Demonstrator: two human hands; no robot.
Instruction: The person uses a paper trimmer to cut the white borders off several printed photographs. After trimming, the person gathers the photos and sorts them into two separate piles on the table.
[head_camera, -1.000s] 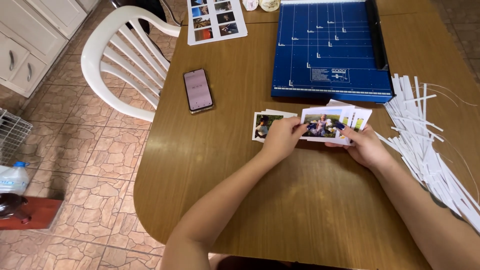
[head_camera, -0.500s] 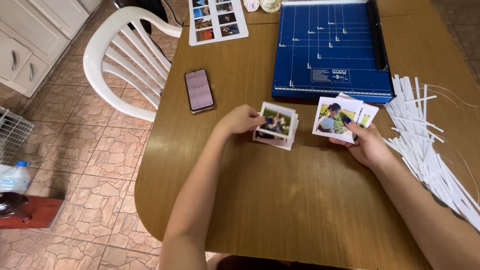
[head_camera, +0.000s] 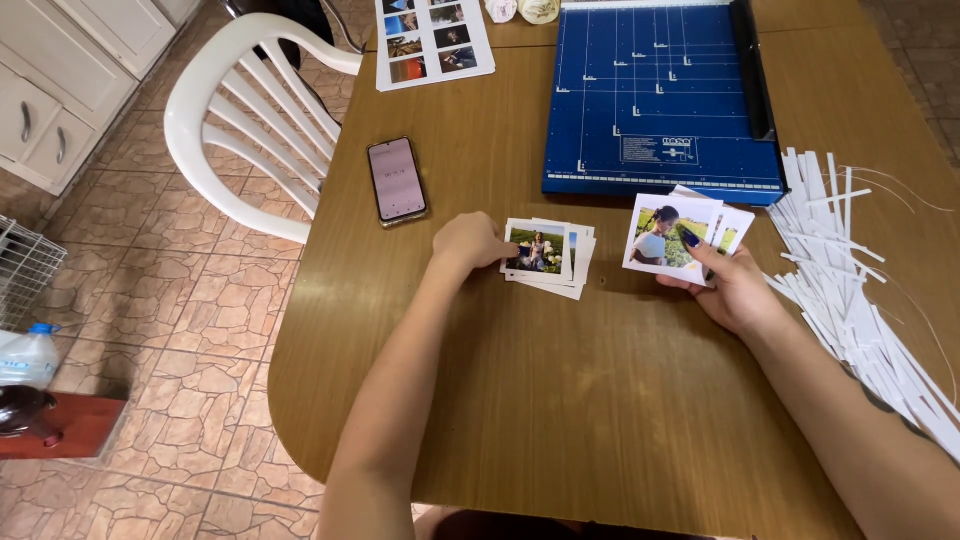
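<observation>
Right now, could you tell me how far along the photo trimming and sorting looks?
Done: white offcut strips lie beside the blue paper cutter, and trimmed prints sit in a small pile under the left hand. In hand: the right hand holds a few more prints. Left: an uncut photo sheet at the table's far edge.

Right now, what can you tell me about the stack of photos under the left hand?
The stack is a few white-bordered prints lying flat on the wooden table, slightly fanned so lower edges show to the right and below. The top print shows a figure outdoors among greenery. The left hand rests its fingertips on the top print's left edge. It lies apart from the cutter.
</observation>
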